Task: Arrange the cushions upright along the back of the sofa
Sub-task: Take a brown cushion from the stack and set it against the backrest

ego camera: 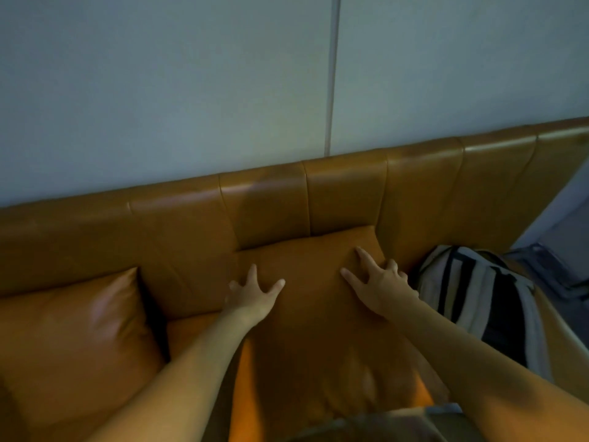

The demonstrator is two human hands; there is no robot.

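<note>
Reaching forward, both bare forearms cross the seat; the left hand (251, 293) and right hand (381, 283) press flat, fingers spread apart, on the middle orange cushion (314, 314), which leans against the sofa back (344, 193) (its top edge seems to touch the leather, though the picture is dim); a second cushion (73, 333) sits left; a striped cushion (478, 301) right; beyond, a pale wall (159, 90).
</note>
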